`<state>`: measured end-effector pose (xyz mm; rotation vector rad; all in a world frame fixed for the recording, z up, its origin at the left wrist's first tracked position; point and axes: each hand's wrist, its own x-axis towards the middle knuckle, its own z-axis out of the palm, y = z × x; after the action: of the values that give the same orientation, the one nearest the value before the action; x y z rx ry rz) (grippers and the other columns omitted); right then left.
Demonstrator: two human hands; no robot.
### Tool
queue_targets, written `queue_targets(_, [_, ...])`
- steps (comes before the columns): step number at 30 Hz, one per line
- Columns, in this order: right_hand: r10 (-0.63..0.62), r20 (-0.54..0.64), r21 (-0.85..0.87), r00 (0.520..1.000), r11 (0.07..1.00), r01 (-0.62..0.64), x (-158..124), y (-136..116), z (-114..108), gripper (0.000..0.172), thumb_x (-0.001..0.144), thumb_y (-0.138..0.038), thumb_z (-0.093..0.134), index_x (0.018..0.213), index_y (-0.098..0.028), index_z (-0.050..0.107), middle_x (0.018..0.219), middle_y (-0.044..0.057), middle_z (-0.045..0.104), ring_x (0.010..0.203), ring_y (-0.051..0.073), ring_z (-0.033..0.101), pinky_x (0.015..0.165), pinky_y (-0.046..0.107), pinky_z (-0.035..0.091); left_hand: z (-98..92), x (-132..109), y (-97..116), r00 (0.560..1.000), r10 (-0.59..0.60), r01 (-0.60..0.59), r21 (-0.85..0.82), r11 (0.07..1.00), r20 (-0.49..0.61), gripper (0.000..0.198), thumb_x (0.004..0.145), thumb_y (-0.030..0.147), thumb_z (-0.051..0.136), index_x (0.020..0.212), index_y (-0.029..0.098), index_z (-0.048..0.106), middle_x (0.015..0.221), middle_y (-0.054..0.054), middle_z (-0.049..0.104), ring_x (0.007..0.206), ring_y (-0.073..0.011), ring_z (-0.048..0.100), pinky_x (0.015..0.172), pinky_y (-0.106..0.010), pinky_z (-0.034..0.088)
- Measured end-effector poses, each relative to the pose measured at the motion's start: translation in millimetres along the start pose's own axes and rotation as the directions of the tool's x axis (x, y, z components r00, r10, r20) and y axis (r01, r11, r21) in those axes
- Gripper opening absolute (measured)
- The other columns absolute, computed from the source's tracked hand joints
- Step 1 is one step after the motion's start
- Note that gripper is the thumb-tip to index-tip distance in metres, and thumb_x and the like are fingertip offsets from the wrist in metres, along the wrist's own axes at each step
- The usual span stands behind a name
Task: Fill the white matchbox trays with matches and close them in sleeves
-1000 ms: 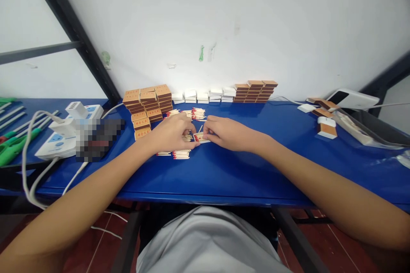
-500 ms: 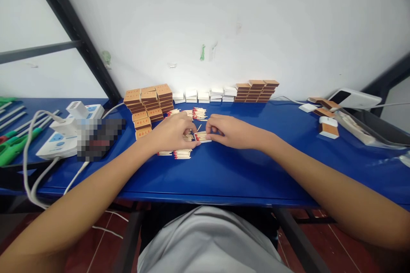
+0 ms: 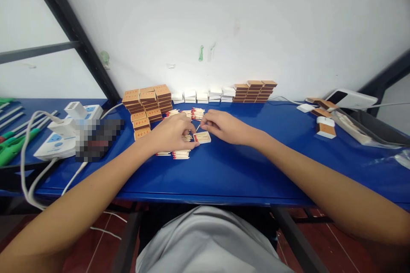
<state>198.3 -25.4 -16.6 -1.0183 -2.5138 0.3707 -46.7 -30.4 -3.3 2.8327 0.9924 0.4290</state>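
Note:
A white matchbox tray (image 3: pixel 208 140) full of red-headed matches lies on the blue table. My left hand (image 3: pixel 174 133) is closed at the tray's left end, thumb and fingertips gripping it. Just behind the tray, my right hand (image 3: pixel 221 126) pinches a single match (image 3: pixel 197 127) by its end. Loose matches (image 3: pixel 181 154) lie in a bundle in front of my left hand, and more matches (image 3: pixel 198 113) are heaped behind it. Some matches under my left hand are partly hidden.
Stacked brown matchboxes (image 3: pixel 163 90) stand at the back left, more matchbox covers (image 3: pixel 254 87) at the back right. White trays (image 3: pixel 202 97) line the wall between them. A power strip (image 3: pixel 51 147) with cables is at left; a white device (image 3: pixel 352 98) lies at right.
My right hand has moved off the tray's right end, slightly up and back, and now pinches a loose match. My left hand stays at the tray.

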Motion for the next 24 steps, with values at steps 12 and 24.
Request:
queue_targets(12, [0.081, -0.054, -0.121, 0.995, 0.989, -0.087, 18, 36, 20, 0.013, 0.104, -0.023, 0.058, 0.096, -0.017, 0.066, 0.103, 0.01, 0.062, 0.097, 0.024, 0.058, 0.086, 0.035, 0.044, -2.0, 0, 3, 1.0, -0.013, 0.013, 0.0, 1.0, 0.01, 0.025, 0.085, 0.043, 0.081, 0.091, 0.019, 0.08, 0.079, -0.005, 0.065, 0.086, -0.0232, 0.059, 0.078, -0.036, 0.044])
queue_targets(24, [0.131, -0.11, -0.184, 0.985, 0.972, -0.15, 18, 45, 21, 0.011, 0.104, -0.024, 0.06, 0.1, -0.017, 0.067, 0.105, 0.01, 0.063, 0.096, 0.024, 0.059, 0.087, 0.034, 0.044, -0.7, 0, 0, 1.0, 0.001, -0.001, 0.015, 1.0, -0.001, 0.027, 0.086, 0.046, 0.08, 0.091, 0.019, 0.08, 0.079, -0.005, 0.065, 0.086, -0.0233, 0.058, 0.079, -0.036, 0.045])
